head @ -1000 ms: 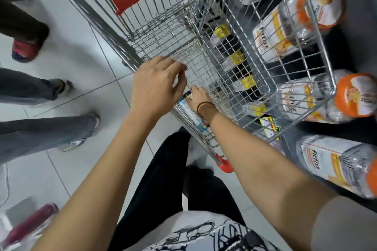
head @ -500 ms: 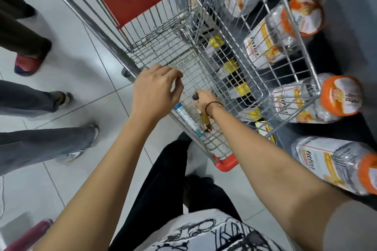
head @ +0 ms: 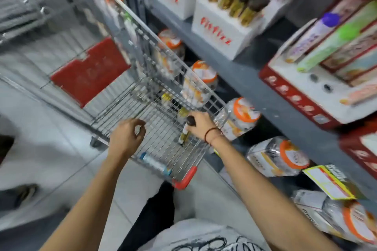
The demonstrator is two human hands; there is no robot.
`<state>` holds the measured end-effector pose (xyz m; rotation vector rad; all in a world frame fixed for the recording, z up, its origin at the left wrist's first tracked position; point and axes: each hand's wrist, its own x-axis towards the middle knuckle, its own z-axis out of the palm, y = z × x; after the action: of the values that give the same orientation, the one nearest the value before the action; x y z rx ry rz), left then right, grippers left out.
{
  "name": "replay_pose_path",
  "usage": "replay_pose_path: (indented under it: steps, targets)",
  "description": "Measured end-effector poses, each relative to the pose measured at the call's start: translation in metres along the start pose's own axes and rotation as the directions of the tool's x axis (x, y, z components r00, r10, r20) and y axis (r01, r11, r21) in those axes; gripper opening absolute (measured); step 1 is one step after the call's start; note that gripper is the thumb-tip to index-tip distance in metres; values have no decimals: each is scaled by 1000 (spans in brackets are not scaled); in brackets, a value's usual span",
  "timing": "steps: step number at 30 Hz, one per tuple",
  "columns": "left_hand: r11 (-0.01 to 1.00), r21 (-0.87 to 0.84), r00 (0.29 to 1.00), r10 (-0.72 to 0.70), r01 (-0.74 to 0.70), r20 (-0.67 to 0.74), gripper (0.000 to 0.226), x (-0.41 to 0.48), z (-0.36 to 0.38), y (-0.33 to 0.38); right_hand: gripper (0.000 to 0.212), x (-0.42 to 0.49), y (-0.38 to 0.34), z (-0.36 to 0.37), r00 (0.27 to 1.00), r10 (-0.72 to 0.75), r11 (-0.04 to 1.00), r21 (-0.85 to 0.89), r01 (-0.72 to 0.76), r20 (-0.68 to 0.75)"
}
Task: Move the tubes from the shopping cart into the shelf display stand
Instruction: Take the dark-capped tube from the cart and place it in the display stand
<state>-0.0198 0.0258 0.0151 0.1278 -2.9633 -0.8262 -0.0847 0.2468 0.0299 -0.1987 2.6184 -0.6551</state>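
Note:
My right hand (head: pixel 201 126) is closed on a yellow-green tube with a dark brown cap (head: pixel 186 131), held upright just above the wire floor of the shopping cart (head: pixel 163 51), near its right rim. Hovering over the cart's near rim, my left hand (head: pixel 127 138) has its fingers curled around nothing. Another tube with a blue cap (head: pixel 154 164) lies in the cart against the near edge. On the grey shelf above and to the right stands the white display stand (head: pixel 220 28), holding several matching dark-capped tubes (head: pixel 238 0).
Clear jars with orange lids (head: pixel 242 114) lie on the lower shelf beside the cart. A red and white box with purple and green tubes (head: pixel 318 79) sits on the shelf at right. The cart's red flap (head: pixel 89 71) is ahead. Someone's foot (head: pixel 24 191) is at left.
The view has swung up to the shelf. My right hand has raised the dark-capped tube off the cart floor. My left hand has come off the cart rim.

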Motion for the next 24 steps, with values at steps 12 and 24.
replay_pose_path:
  steps: [12,24]
  targets:
    - [841,-142,847,531,-522,34,29,77,23,206,34,-144,34,-194,832,110,992,115,-55,-543]
    - [619,-63,596,775,-783,209,51,64,83,271,27,-208,71,-267,795,164,986,95,-133,-584]
